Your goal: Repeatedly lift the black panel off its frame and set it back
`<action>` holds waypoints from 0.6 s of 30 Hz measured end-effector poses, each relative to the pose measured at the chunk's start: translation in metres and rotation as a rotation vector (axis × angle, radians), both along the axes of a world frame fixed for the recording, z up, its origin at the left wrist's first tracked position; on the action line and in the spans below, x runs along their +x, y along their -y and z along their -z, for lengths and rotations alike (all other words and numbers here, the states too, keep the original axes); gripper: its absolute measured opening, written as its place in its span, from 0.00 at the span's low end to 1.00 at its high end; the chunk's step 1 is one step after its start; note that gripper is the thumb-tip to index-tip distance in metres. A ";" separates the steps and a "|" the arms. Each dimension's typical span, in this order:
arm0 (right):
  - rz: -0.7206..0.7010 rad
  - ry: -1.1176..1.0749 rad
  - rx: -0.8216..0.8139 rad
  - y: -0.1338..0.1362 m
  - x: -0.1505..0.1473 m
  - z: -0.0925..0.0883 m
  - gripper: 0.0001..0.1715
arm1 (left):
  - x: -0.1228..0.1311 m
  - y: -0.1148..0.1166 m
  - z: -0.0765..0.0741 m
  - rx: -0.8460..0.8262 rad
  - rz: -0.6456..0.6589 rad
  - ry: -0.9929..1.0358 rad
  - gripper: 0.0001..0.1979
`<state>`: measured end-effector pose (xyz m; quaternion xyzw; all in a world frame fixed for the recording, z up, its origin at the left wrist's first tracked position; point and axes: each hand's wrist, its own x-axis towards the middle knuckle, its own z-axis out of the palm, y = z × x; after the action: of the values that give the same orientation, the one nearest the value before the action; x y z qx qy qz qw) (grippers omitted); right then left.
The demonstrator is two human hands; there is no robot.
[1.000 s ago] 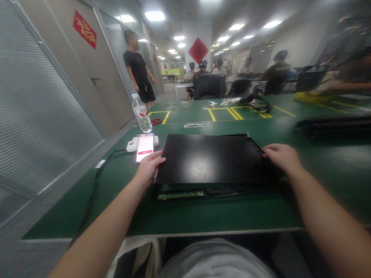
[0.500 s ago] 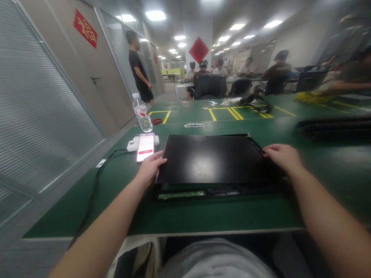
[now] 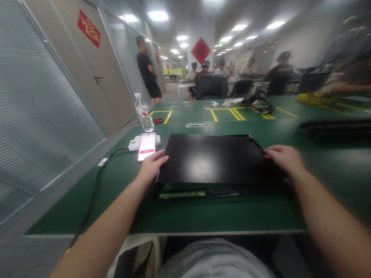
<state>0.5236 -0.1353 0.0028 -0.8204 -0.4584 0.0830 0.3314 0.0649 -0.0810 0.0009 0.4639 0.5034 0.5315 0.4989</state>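
Observation:
A flat, glossy black screen panel (image 3: 202,159) lies slightly askew over a shallow black frame (image 3: 256,144). Along the near side, a narrow green circuit board (image 3: 182,194) shows in the gap between panel and frame. My left hand (image 3: 151,166) grips the panel's left edge, thumb on top and the other fingers partly hidden. On the opposite side, my right hand (image 3: 284,158) pinches the dark right edge, where the frame's rim runs beside the panel. The fingertips' exact hold there is dim.
Left of the panel, a lit phone (image 3: 146,147) rests on a white power strip (image 3: 133,144) with a black cable (image 3: 96,189). Behind stand a water bottle (image 3: 144,113) and red-handled scissors (image 3: 158,121). A long black object (image 3: 337,129) lies right. Several people sit beyond the green table (image 3: 227,217).
Both hands keep their hold, and the panel's near edge sits slightly lower over the frame. The view has shifted a little. The standing person in the background has turned.

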 end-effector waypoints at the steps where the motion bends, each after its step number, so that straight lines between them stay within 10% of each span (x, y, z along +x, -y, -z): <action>1: 0.001 -0.003 -0.007 0.000 0.000 0.000 0.14 | 0.000 0.000 0.000 0.002 -0.003 -0.013 0.24; 18: 0.012 -0.065 0.003 0.001 0.000 0.001 0.14 | -0.004 -0.003 0.003 0.096 0.000 -0.333 0.11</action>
<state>0.5236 -0.1360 0.0016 -0.8195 -0.4426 0.1067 0.3481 0.0605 -0.0779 -0.0020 0.5689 0.5533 0.4703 0.3860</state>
